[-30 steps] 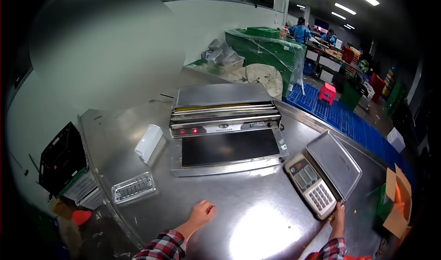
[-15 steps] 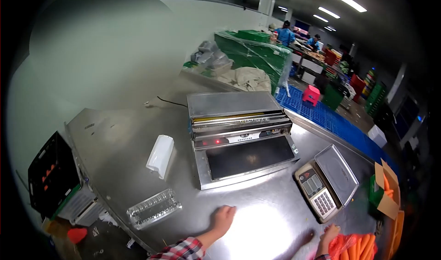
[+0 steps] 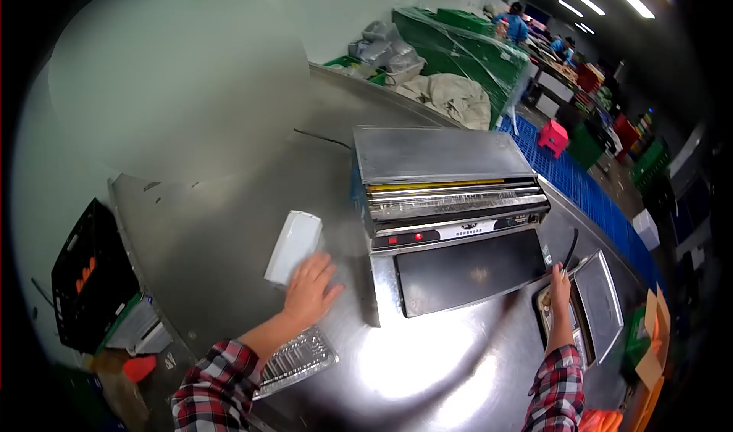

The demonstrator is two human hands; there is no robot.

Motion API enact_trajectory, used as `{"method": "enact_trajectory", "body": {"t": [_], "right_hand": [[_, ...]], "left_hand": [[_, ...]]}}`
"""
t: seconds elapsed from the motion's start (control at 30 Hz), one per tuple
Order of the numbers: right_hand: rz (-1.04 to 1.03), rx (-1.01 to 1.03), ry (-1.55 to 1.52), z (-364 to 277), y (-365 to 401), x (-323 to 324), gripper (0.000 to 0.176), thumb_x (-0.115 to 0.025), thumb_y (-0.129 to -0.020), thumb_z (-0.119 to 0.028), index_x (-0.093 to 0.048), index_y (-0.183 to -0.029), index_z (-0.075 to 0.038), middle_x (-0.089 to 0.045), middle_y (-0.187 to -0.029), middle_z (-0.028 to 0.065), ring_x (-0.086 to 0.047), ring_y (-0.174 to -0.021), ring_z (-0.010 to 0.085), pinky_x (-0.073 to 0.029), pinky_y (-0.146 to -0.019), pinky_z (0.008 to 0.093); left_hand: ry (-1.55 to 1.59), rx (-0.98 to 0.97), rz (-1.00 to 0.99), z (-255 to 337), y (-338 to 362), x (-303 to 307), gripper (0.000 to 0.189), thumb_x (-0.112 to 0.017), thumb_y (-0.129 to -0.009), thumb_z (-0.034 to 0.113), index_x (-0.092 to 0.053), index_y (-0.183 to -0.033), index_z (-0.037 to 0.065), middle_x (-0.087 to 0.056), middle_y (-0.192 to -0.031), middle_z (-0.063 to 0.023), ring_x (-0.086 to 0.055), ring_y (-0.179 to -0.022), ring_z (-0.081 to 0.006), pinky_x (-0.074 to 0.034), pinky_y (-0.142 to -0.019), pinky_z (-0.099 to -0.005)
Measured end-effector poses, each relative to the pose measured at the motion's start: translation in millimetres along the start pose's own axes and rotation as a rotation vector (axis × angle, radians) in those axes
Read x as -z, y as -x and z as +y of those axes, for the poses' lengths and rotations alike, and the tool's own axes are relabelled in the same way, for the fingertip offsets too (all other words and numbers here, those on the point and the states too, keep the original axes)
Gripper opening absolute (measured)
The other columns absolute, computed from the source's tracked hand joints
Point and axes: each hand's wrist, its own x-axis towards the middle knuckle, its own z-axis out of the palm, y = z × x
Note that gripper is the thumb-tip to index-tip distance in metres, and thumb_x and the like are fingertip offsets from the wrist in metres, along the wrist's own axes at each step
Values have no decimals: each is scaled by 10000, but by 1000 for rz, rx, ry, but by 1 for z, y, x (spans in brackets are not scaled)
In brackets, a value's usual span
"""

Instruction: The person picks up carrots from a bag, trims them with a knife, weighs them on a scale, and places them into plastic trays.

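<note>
My left hand (image 3: 309, 288) lies flat with fingers apart on the near end of a white stack of trays (image 3: 293, 245), left of the steel film-wrapping machine (image 3: 439, 195). My right hand (image 3: 560, 285) reaches to the far corner of the weighing scale (image 3: 602, 304) and grips its edge, just right of the machine's black hot plate (image 3: 466, 272). A clear plastic tray (image 3: 299, 359) lies on the steel table (image 3: 206, 233) under my left forearm.
A black crate (image 3: 85, 275) with carrots stands off the table's left edge. A cardboard box (image 3: 650, 333) and an orange bag of carrots (image 3: 605, 418) are at the right. Wrapped green crates (image 3: 466, 43), blue pallets and other workers are behind.
My left hand has moved from the table's front edge up onto the white stack. My right hand has gone from the orange bag to the scale's far corner. The view has shifted left.
</note>
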Motion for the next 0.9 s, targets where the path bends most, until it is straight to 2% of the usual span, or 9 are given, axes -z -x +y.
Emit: {"method": "enact_trajectory", "body": {"t": [0.07, 0.1, 0.17, 0.33, 0.43, 0.5, 0.7, 0.77, 0.9], "right_hand": [[-63, -72, 62, -16, -2, 0, 371, -591, -912, -298, -561, -1128, 1, -601, -983, 23, -553, -868, 109, -434, -800, 252], [-68, 21, -62, -15, 0, -5, 367, -553, -907, -421, -595, -966, -61, -567, -844, -24, -487, -774, 82, -385, -678, 242], [55, 54, -19, -24, 8, -15, 375, -549, -910, -413, -599, -995, -52, -552, -820, -27, -480, -771, 85, -384, -705, 229], [-54, -132, 180, -16, -11, -4, 409, -577, -882, -431, -625, -891, -25, -595, -766, 12, -526, -706, 120, -419, -691, 285], [11, -94, 382, -25, 26, -10, 438, -590, -864, -446, -638, -871, -11, -612, -718, 38, -544, -666, 133, -440, -670, 304], [-127, -101, 419, -25, 73, -2, 488, -612, -833, -460, -633, -928, 18, -664, -780, 106, -610, -745, 190, -461, -710, 319], [-368, -294, 35, -39, 270, -34, 517, -607, -867, -391, -558, -1222, -17, -663, -866, 80, -614, -784, 122, -485, -735, 265], [-498, -337, -93, -81, 322, -39, 549, -590, -890, -345, -456, -1324, -36, -654, -905, 91, -601, -860, 126, -479, -798, 286], [-583, -458, -345, -103, 381, -64, 532, -533, -945, -290, -370, -1350, 14, -643, -1067, 119, -597, -1002, 130, -454, -896, 275]], "left_hand": [[631, 310, -176, 12, -5, -25, 533, -519, -927, 344, -405, -1335, 21, -469, -1304, -173, -395, -1257, -286, -294, -1052, -339], [788, 438, -234, 23, -7, -31, 537, -480, -944, 361, -389, -1346, 17, -471, -1307, -164, -394, -1263, -271, -287, -1054, -329], [1107, 684, -338, 50, -23, -38, 551, -401, -978, 396, -357, -1368, 9, -476, -1314, -148, -390, -1273, -241, -272, -1059, -307], [1176, 551, -194, 23, -19, -87, 736, -299, -961, 549, -259, -1418, -26, -292, -1462, -160, -261, -1359, -253, -183, -1107, -309], [1084, 1103, -219, 47, -39, -38, 768, -354, -922, 609, -223, -1452, 69, -280, -1462, -94, -310, -1320, -223, -263, -1078, -375], [1052, 802, -92, -11, -37, -48, 903, -268, -891, 690, -224, -1430, -33, -281, -1470, -162, -267, -1357, -237, -214, -1093, -312], [477, 844, -143, -143, -57, 39, 914, -252, -872, 722, -509, -1242, -73, -549, -1232, -167, -487, -1150, -248, -347, -993, -302], [399, 858, -181, -115, -58, 84, 928, -252, -868, 726, -499, -1248, -84, -560, -1218, -175, -501, -1133, -254, -358, -979, -310], [319, 723, -22, -226, -49, 91, 802, -321, -914, 634, -511, -1242, -72, -572, -1198, -179, -515, -1102, -238, -357, -971, -302]]}}
